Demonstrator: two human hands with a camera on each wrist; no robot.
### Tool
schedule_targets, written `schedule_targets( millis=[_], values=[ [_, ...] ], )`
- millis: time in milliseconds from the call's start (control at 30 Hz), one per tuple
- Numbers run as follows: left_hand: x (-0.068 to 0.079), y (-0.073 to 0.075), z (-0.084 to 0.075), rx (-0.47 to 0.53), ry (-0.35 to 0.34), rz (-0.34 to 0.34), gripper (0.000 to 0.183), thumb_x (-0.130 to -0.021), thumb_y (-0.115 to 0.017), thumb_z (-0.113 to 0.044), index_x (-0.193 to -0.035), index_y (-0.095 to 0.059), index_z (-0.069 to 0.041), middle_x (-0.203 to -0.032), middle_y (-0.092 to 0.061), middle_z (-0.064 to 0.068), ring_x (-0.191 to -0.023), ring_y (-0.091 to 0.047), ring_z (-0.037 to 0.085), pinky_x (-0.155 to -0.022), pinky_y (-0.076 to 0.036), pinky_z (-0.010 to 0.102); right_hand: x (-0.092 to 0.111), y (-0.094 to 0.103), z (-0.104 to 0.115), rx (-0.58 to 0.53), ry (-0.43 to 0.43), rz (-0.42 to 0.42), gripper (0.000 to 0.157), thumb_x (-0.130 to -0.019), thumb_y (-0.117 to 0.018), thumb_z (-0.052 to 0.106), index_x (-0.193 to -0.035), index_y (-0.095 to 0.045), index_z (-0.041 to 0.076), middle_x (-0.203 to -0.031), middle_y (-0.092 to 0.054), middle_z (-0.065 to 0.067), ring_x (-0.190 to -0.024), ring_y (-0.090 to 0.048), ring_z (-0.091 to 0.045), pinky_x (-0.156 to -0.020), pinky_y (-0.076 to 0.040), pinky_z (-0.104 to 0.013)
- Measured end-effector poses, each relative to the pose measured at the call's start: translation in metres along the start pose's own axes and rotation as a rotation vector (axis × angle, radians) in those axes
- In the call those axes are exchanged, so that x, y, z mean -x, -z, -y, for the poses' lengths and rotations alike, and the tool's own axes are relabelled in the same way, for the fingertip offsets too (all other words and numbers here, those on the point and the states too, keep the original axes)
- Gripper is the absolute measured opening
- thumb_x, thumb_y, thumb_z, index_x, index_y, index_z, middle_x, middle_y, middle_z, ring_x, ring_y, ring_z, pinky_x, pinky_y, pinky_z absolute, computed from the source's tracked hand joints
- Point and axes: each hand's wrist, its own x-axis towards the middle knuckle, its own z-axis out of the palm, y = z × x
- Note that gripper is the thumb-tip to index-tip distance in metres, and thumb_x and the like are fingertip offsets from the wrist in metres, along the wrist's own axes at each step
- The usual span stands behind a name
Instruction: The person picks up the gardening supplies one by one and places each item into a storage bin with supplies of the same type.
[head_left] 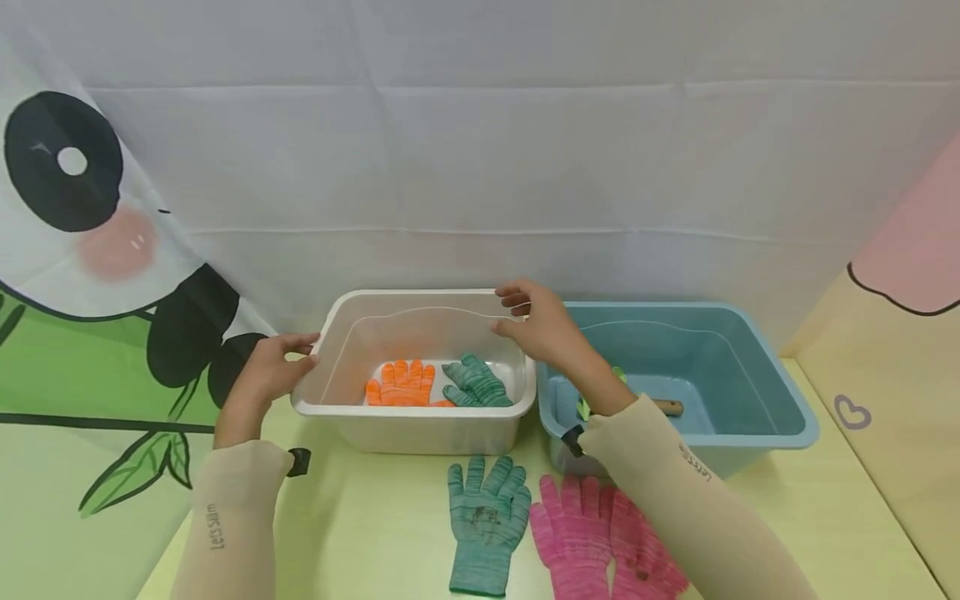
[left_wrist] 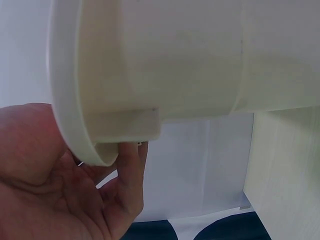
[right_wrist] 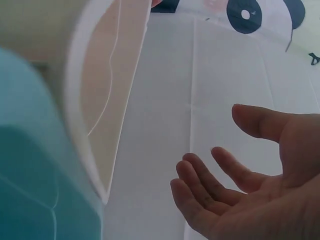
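A white plastic bin stands near the wall, holding an orange glove and a green glove. My left hand grips its left rim; the left wrist view shows fingers under the lip and the thumb on the other side. Over the bin's right end, my right hand hovers with loosely bent fingers. The right wrist view shows that hand holding nothing, apart from the white rim.
A blue bin stands close to the white one's right side, with a wooden-handled tool inside, partly hidden by my right arm. In front lie a green glove and two pink gloves. A white cloth hangs behind.
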Motion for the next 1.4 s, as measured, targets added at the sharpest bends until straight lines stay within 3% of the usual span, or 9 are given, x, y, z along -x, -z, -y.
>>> schedule_targets(
  millis=[267, 500, 767, 933, 1067, 1267, 1400],
  values=[
    [-0.001, 0.0, 0.001, -0.006, 0.012, 0.007, 0.054, -0.107, -0.056, -0.012, -0.155, -0.043, 0.01, -0.147, -0.049, 0.038, -0.129, -0.052, 0.051, -0.101, -0.051, 0.062, 0.036, 0.019, -0.034, -0.078, 0.02, -0.089, 0.043, -0.103, -0.068, 0.011, -0.144, -0.058, 0.003, -0.145, -0.06, -0.018, -0.133, -0.058, -0.039, -0.109, -0.049, -0.054],
    [0.0, -0.002, -0.001, 0.015, 0.003, 0.001, 0.054, -0.107, -0.056, -0.011, -0.155, -0.043, 0.01, -0.148, -0.049, 0.039, -0.132, -0.05, 0.052, -0.103, -0.049, 0.064, 0.071, 0.029, -0.05, -0.122, 0.069, -0.154, 0.04, -0.102, -0.068, 0.007, -0.141, -0.061, 0.0, -0.14, -0.064, -0.021, -0.131, -0.061, -0.038, -0.112, -0.047, -0.053],
    [0.0, -0.001, 0.0, 0.013, -0.008, -0.003, 0.054, -0.107, -0.056, -0.011, -0.155, -0.042, 0.011, -0.147, -0.049, 0.039, -0.133, -0.05, 0.053, -0.104, -0.049, 0.064, 0.104, 0.039, -0.066, -0.163, 0.063, -0.182, 0.039, -0.102, -0.069, 0.006, -0.14, -0.061, -0.001, -0.138, -0.066, -0.018, -0.128, -0.062, -0.036, -0.095, -0.053, -0.02],
    [0.0, -0.001, 0.0, 0.017, -0.01, 0.0, 0.054, -0.107, -0.056, -0.011, -0.155, -0.043, 0.01, -0.147, -0.049, 0.039, -0.133, -0.05, 0.053, -0.104, -0.049, 0.063, 0.125, 0.044, -0.076, -0.157, 0.048, -0.182, 0.038, -0.103, -0.069, 0.009, -0.139, -0.061, 0.002, -0.137, -0.066, -0.018, -0.121, -0.066, -0.02, -0.086, -0.057, -0.023],
    [0.0, -0.002, -0.001, 0.016, -0.012, -0.001, 0.053, -0.107, -0.056, -0.01, -0.154, -0.043, 0.011, -0.146, -0.05, 0.039, -0.132, -0.051, 0.052, -0.103, -0.05, 0.061, 0.14, 0.048, -0.086, -0.143, 0.061, -0.178, 0.035, -0.103, -0.069, 0.008, -0.137, -0.063, 0.001, -0.134, -0.066, -0.016, -0.114, -0.065, -0.003, -0.091, -0.056, -0.022],
    [0.001, -0.001, -0.001, 0.012, -0.015, -0.009, 0.053, -0.107, -0.057, -0.01, -0.153, -0.044, 0.011, -0.145, -0.051, 0.039, -0.131, -0.052, 0.052, -0.1, -0.052, 0.059, 0.16, 0.048, -0.106, -0.103, 0.09, -0.176, 0.031, -0.102, -0.07, 0.006, -0.132, -0.067, 0.005, -0.13, -0.067, -0.002, -0.112, -0.066, -0.003, -0.09, -0.056, -0.023],
    [0.003, -0.001, -0.001, 0.015, -0.01, -0.007, 0.053, -0.107, -0.056, -0.01, -0.154, -0.043, 0.011, -0.146, -0.05, 0.039, -0.132, -0.051, 0.052, -0.103, -0.05, 0.062, 0.174, 0.046, -0.12, -0.066, 0.075, -0.18, 0.028, -0.102, -0.07, 0.006, -0.13, -0.068, 0.006, -0.129, -0.068, 0.0, -0.109, -0.067, -0.002, -0.088, -0.057, -0.024]
  ],
)
